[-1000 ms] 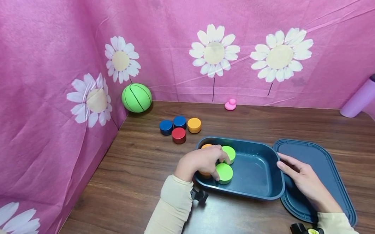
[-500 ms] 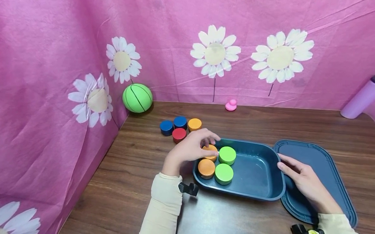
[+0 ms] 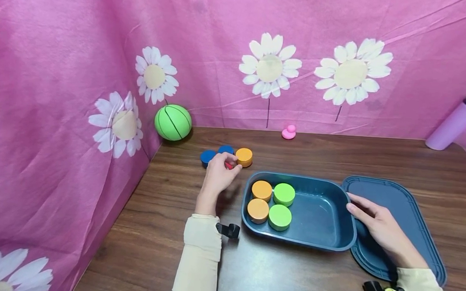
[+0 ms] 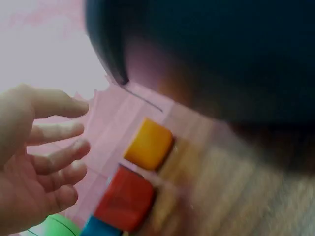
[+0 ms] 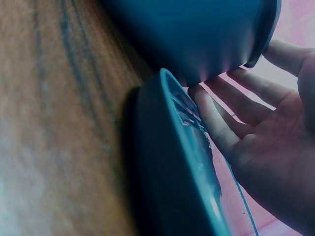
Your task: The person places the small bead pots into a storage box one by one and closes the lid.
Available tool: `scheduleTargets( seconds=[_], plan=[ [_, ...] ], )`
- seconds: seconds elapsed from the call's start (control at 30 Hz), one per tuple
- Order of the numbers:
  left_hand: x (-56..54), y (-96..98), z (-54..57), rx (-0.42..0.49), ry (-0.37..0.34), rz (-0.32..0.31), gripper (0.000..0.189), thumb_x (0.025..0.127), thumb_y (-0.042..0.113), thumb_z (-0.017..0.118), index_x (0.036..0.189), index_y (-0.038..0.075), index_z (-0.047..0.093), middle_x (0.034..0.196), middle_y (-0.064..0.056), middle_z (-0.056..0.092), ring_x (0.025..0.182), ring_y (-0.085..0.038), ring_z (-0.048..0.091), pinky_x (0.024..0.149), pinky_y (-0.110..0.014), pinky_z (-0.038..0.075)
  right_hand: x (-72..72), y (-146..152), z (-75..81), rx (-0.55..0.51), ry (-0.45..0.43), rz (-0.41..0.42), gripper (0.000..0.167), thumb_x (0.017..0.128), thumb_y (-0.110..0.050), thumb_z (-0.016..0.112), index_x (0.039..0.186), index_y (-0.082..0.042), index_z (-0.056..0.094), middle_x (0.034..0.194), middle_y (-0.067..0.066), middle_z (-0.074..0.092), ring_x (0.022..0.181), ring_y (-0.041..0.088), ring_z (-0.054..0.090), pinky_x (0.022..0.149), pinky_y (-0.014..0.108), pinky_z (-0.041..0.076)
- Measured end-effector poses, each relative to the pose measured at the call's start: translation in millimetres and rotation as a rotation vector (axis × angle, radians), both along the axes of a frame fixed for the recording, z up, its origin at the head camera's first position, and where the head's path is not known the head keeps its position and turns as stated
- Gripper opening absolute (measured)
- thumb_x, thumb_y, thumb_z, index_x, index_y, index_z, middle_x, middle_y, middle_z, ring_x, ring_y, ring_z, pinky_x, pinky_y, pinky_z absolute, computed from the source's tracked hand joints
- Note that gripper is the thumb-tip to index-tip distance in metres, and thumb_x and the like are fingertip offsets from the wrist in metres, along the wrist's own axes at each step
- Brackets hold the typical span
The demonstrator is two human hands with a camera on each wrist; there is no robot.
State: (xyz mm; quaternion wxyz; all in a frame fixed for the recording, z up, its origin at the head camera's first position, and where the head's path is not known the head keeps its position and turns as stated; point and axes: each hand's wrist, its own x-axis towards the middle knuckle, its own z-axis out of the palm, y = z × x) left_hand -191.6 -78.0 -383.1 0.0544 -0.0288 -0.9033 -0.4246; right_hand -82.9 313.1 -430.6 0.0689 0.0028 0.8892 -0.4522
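"Red glossy round block [image 4: 125, 199]: where is it, exactly?"

"On the dark wood worktop [image 3: 140, 246], towards the far left corner, beside two blue round blocks [image 3: 225, 149] and near one yellow-orange round block [image 3: 244, 156]. The left hand [image 3: 219, 173] hangs over it."

"Has it got hold?"

"I'd say not. The wrist view shows the fingers loosely bent, part-spread, with nothing between them; whether a fingertip brushes the red I cannot tell."

"So what could go wrong?"

"Crowding, mainly. If the thumb comes in wide, it could knock the yellow-orange one; if the fingers come down off-centre, they could shove the red into the blues. And a grip on that smooth side could slip if only the fingertips catch it."

"And the right hand [image 3: 383, 226]?"

"It holds the right end of the dark blue rectangular plastic container [image 3: 318, 218], thumb at the rim, fingers against the outer wall. Pressing too hard could tip or slide it, and the green [image 3: 284, 193] and orange round blocks [image 3: 258, 209] inside could shift."
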Motion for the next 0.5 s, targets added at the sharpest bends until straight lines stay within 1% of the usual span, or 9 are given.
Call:
scheduleTargets(
  seconds=[0.07,0.13,0.27,0.37,0.5],
  plan=[
    [-1.6,-2.1,-3.5,-0.051,-0.023,0.045,0.029,0.090,0.019,0.076,0.115,0.005,0.069,0.113,-0.014,0.064,0.107,-0.030,0.056,0.089,-0.043,0.051,0.1,0,-0.1,-0.001,-0.005,-0.001,0.063,0.105,-0.043,0.051,0.154,-0.007,0.040,0.153,0.028,0.042,0.107,-0.027,0.033,0.078,0.000,0.035],
    [-3.1,-4.2,-7.2,-0.087,-0.038,0.095,0.032,0.089,0.020,0.077,0.117,0.006,0.068,0.118,-0.016,0.061,0.114,-0.032,0.053,0.094,-0.046,0.050,0.1,0,-0.1,0.000,-0.013,0.000,0.064,0.105,-0.044,0.050,0.154,-0.006,0.039,0.153,0.028,0.042,0.106,-0.026,0.033,0.077,0.001,0.035],
    [-5.2,-8.6,-13.3,-0.116,-0.041,0.182,0.037,0.087,0.019,0.079,0.119,0.006,0.067,0.123,-0.019,0.057,0.120,-0.034,0.049,0.098,-0.048,0.050,0.1,0,-0.3,-0.002,-0.011,0.003,0.063,0.105,-0.044,0.050,0.154,-0.006,0.039,0.153,0.028,0.042,0.106,-0.026,0.034,0.078,0.001,0.035],
    [-6.5,-12.0,-16.4,-0.111,-0.029,0.213,0.041,0.085,0.018,0.079,0.121,0.004,0.066,0.126,-0.021,0.055,0.122,-0.035,0.046,0.102,-0.048,0.047,0.1,0,-0.6,0.000,-0.002,0.002,0.062,0.105,-0.043,0.051,0.154,-0.007,0.040,0.152,0.028,0.043,0.106,-0.027,0.034,0.078,0.001,0.035],
    [-7.9,-14.8,-18.8,-0.092,-0.047,0.224,0.045,0.085,0.019,0.080,0.125,0.005,0.064,0.128,-0.022,0.053,0.125,-0.036,0.045,0.105,-0.049,0.045,-0.1,1,-0.6,0.001,-0.012,0.003,0.063,0.105,-0.044,0.050,0.155,-0.007,0.039,0.153,0.027,0.042,0.107,-0.026,0.034,0.077,0.001,0.035]
  ],
)
